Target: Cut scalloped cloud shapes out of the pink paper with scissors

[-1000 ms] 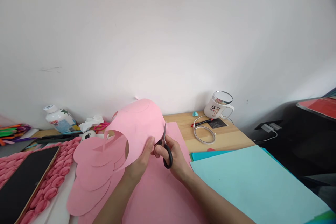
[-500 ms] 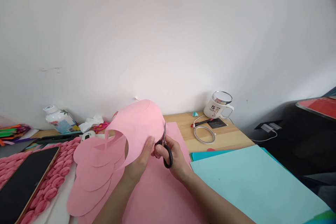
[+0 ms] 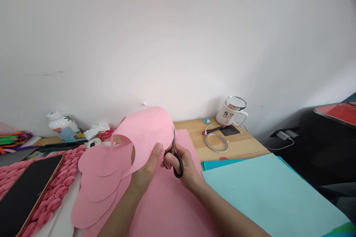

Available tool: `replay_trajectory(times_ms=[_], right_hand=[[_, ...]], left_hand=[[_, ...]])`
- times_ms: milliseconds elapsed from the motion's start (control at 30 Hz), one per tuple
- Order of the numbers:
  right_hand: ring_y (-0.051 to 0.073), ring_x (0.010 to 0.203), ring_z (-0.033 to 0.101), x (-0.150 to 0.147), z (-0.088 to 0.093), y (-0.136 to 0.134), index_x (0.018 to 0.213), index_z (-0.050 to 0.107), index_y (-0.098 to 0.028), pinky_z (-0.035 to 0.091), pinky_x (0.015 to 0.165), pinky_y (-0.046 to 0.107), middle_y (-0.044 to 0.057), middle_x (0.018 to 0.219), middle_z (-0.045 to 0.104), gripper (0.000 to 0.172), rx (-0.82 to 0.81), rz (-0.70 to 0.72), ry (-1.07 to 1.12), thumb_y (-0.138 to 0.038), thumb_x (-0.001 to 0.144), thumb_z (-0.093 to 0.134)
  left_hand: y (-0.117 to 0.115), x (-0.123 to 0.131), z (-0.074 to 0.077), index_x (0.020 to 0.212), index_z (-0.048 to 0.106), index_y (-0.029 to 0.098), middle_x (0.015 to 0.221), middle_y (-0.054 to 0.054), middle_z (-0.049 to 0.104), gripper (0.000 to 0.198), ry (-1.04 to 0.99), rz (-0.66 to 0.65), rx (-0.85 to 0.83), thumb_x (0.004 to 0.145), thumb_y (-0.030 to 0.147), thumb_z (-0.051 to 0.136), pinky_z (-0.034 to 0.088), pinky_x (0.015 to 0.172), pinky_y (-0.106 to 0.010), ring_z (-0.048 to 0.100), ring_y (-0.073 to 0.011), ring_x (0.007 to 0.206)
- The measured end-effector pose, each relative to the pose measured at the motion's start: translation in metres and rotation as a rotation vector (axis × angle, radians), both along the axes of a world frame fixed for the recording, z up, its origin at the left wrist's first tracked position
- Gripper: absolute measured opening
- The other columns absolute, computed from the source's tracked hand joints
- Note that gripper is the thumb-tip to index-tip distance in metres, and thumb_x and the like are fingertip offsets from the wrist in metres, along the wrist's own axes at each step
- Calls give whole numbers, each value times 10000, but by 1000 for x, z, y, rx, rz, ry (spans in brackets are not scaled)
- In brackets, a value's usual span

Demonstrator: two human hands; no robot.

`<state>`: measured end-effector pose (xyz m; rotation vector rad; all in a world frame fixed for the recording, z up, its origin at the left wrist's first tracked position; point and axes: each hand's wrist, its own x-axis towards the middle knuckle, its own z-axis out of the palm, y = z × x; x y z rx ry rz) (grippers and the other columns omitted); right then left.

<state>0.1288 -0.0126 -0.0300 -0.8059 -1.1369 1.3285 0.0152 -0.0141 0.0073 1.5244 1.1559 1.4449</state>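
Note:
A curved sheet of pink paper (image 3: 150, 129) with a rounded cut-out at its left is pinched in my left hand (image 3: 148, 170), thumb on its front face. The fingers behind the sheet are hidden. My right hand (image 3: 185, 164) grips black-handled scissors (image 3: 180, 166), whose blades point up along the sheet's right edge. Rounded pink paper pieces (image 3: 97, 189) lie overlapping at the left of my left forearm. Beneath both hands is a larger pink sheet (image 3: 169, 207) on the desk.
A phone (image 3: 29, 189) rests on a pink knitted mat (image 3: 59, 192) at left. Behind are a white bottle (image 3: 62, 126) and tissue (image 3: 96, 129). To the right are light blue paper (image 3: 269, 192), a coiled cable (image 3: 217, 143) and a mug (image 3: 229, 113).
The held pink sheet has tilted and dipped slightly, its cut-out edge shifting a little. The scissors stay at its right edge, and both hands have barely moved.

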Motion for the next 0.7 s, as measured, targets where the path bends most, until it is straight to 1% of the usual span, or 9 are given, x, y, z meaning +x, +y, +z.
replay_trajectory(times_ms=[100, 167, 233, 367, 533, 600, 700], right_hand=[[124, 498, 522, 0, -2, 0, 726, 507, -179, 414, 532, 269, -63, 507, 474, 193, -12, 6, 13, -329, 719, 627], [124, 497, 527, -1, -4, 1, 750, 505, -178, 390, 514, 257, -67, 502, 475, 176, -17, 8, 22, -308, 725, 622], [122, 494, 528, -1, -6, 1, 758, 504, -178, 375, 503, 248, -70, 497, 478, 165, -21, 11, 28, -294, 727, 616], [120, 482, 526, -1, -8, 1, 750, 504, -177, 386, 519, 251, -77, 477, 469, 152, -28, 12, 30, -285, 725, 608], [113, 471, 515, -1, -7, 2, 736, 498, -179, 382, 508, 242, -78, 466, 465, 125, -33, 11, 14, -268, 729, 587], [101, 454, 491, -1, -8, 2, 738, 497, -180, 388, 507, 238, -84, 464, 459, 118, -26, 12, 18, -260, 730, 583], [82, 429, 444, -2, -10, 2, 719, 488, -183, 406, 518, 238, -93, 453, 441, 102, -13, 16, 33, -239, 730, 572]], left_hand=[[4, -2, -7, 674, 627, 187, 592, -11, 616, 179, 8, 78, 32, 769, 337, 604, 535, 640, -316, 620, -201, 707], [7, -3, -11, 723, 624, 178, 668, -19, 635, 171, 8, 139, 65, 746, 348, 625, 534, 683, -337, 621, -216, 769], [8, -4, -14, 753, 619, 175, 720, -23, 641, 186, -3, 167, 83, 737, 360, 629, 535, 688, -347, 620, -217, 776], [10, -5, -16, 791, 624, 179, 752, -28, 645, 198, -26, 121, 54, 741, 371, 621, 541, 658, -353, 622, -210, 722], [15, -7, -27, 802, 619, 186, 757, -24, 639, 173, -88, 133, 89, 717, 332, 655, 525, 767, -371, 620, -227, 818], [17, -7, -32, 819, 611, 188, 801, -22, 637, 167, -138, 136, 103, 713, 305, 664, 519, 781, -358, 613, -215, 831], [20, -7, -36, 867, 610, 187, 891, -30, 637, 202, -177, 145, 116, 700, 274, 683, 488, 858, -351, 596, -205, 884]])
